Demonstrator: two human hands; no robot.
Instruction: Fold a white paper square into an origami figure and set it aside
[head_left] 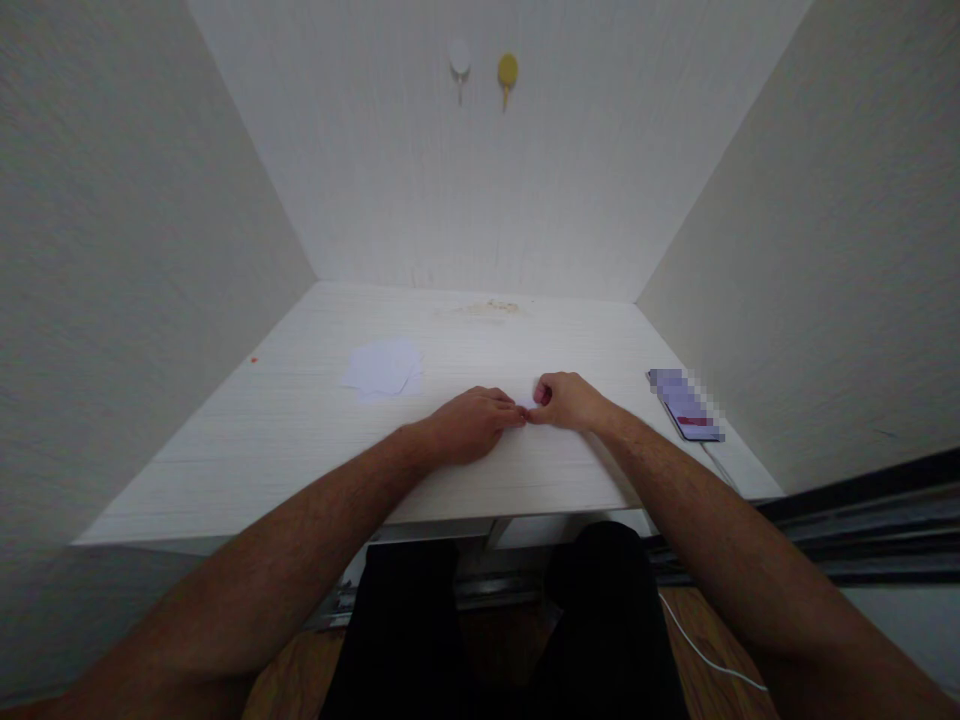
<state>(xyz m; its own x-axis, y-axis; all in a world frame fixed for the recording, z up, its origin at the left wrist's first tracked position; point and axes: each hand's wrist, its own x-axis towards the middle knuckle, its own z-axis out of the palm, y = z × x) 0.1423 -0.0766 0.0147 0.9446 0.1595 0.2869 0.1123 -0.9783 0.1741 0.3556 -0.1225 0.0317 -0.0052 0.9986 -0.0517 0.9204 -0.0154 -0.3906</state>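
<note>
Both of my hands rest low over the white desk [300, 440], their fingertips meeting in front of me. My left hand [472, 425] lies palm down, its fingers held together and bent slightly toward the right. My right hand [566, 400] is curled, with the thumb pointing left against the left fingertips. A small pale patch shows between the hands; whether it is a piece of paper or the desk surface, I cannot tell. Left of my left hand lies a loose pile of white paper sheets [384, 367].
A phone [686, 405] with a white cable [720, 465] lies at the desk's right side. Walls enclose the desk on three sides. A white hook [460, 60] and a yellow hook [508, 70] are on the back wall. Brownish crumbs or stains [499, 306] mark the desk's rear.
</note>
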